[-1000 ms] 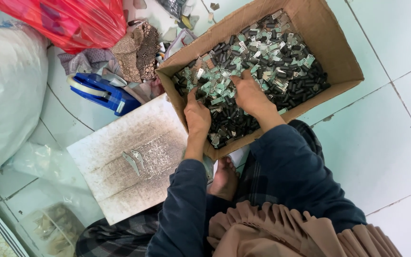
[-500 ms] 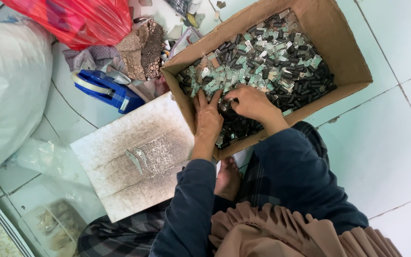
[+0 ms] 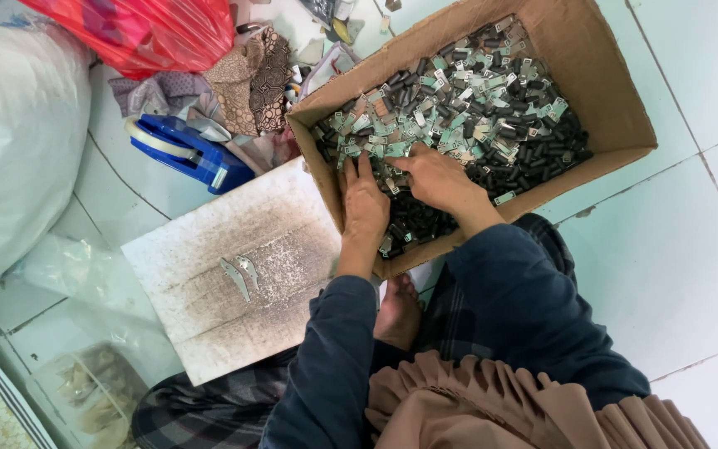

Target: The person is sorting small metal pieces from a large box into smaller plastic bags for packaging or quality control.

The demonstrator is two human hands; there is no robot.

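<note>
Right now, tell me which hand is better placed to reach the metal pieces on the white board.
Likely left: the left hand lies by the box wall next to the board; the right hand is deeper in the box.

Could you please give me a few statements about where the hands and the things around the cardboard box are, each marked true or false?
1. Both hands rest inside the open brown cardboard box of small black and pale green parts. True.
2. The left hand holds the blue plastic tape dispenser. False: the dispenser lies on the floor left of the box, untouched.
3. Two small curved metal pieces lie on the stained white board. True.
4. The right hand is raised clear above the box. False: it lies on the parts.
5. The red plastic bag sits inside the box. False: it lies on the floor at upper left.
</note>
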